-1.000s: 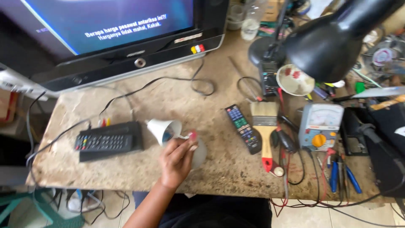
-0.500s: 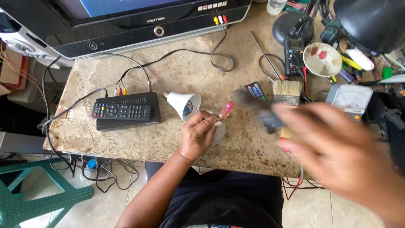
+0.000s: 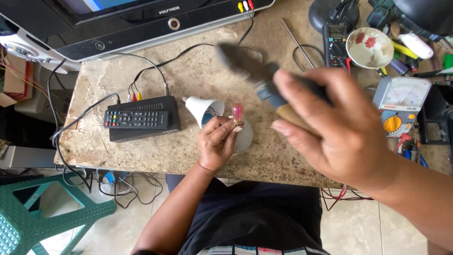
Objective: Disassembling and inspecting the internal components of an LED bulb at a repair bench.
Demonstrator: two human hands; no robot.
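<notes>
Your right hand [image 3: 344, 137], large and blurred at centre right of the frame, is closed around the wooden handle of a flat paintbrush with dark bristles [image 3: 255, 71], gripped low on the handle so the bristle end points up and left over the bench. Your left hand [image 3: 219, 141], at the middle of the frame, pinches a small screwdriver with a translucent pink handle [image 3: 237, 113] between thumb and fingertips, with a pale round bulb dome [image 3: 245, 137] tucked against the palm, seemingly to keep both within reach at once. Just upper left of that hand lies the white cone-shaped lamp housing [image 3: 203, 109] on its side, open mouth toward you. Further left, a black remote control [image 3: 136, 119] rests on top of a black set-top box [image 3: 146, 132], wired to the television [image 3: 141, 23] along the top edge. All sit on the worn stone-topped bench [image 3: 188, 61]. At upper right stand a floral ceramic bowl [image 3: 369, 47] and an analogue multimeter [image 3: 400, 101].
</notes>
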